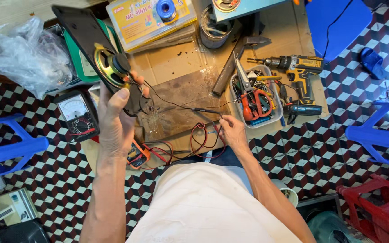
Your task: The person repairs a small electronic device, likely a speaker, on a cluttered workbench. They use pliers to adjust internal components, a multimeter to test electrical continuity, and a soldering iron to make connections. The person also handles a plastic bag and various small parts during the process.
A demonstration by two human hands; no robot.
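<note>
Left hand (117, 118) grips speaker panel (96, 54), right hand (232, 133) w/ black probe (206, 110).

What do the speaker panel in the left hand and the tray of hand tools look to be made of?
Speaker panel: probably matte black plastic, flat and thin; the speaker on it looks like brassy metal with a dark magnet. Tray: likely translucent whitish plastic, since the tools show faintly through its wall. Left hand holds the panel.

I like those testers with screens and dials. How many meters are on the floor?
2. An analog meter lies left of the left hand; an orange meter sits just below that hand. Clutter may hide others.
</note>
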